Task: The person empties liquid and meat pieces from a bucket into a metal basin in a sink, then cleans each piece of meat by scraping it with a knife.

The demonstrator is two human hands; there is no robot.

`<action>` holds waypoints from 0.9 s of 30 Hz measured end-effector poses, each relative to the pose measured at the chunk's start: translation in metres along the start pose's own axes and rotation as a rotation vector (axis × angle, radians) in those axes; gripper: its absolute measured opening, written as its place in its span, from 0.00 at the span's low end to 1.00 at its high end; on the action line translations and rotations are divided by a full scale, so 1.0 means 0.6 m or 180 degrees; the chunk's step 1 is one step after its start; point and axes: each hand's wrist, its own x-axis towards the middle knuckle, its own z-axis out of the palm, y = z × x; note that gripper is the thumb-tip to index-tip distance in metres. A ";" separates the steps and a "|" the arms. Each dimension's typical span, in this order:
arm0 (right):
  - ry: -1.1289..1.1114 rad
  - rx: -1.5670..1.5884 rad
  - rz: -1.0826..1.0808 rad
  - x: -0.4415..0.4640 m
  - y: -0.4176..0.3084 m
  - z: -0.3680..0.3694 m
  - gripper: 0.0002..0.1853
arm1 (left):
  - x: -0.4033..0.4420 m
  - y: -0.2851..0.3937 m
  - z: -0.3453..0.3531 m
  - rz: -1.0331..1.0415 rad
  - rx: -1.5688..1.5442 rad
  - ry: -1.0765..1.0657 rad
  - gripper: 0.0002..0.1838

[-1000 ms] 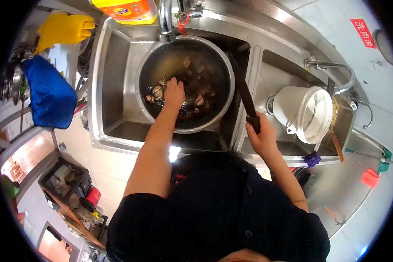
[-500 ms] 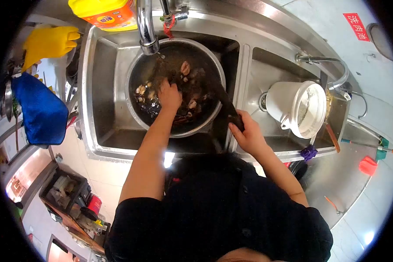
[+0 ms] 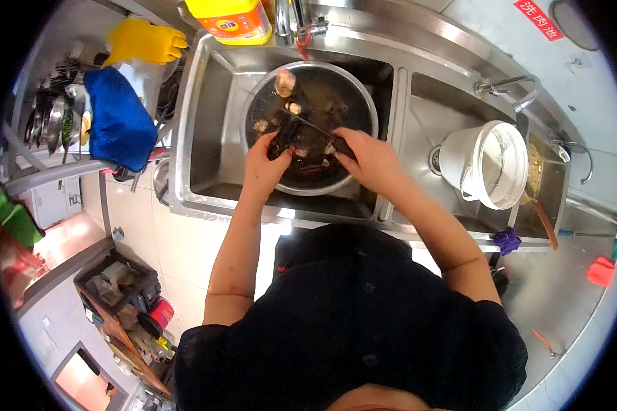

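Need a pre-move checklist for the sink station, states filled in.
1. Knife gripped: ok, right hand is closed on its handle.
2. Dark piece held: ok, left hand has it above the metal basin.
3. Left hand clear of the blade: cannot tell; they are close, and one view doesn't settle depth.
4. Gloves on: not ok, both hands are bare; a yellow glove is off to the left.
5. Basin contents visible: not ok, dark, murky liquid hides the bottom.
6. White bucket out of the way: ok, in the neighbouring sink compartment.
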 end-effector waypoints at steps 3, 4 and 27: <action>0.0334 -0.0261 -0.0258 0.021 -0.030 -0.013 0.16 | -0.033 0.047 -0.006 0.0325 0.0092 0.0202 0.18; 0.0498 -0.0200 -0.0297 0.019 -0.042 -0.007 0.16 | -0.040 0.059 -0.008 0.0353 -0.0044 0.0201 0.18; 0.0316 -0.0175 -0.0152 -0.027 -0.111 -0.074 0.18 | -0.077 0.126 -0.006 0.0712 -0.1745 -0.0697 0.23</action>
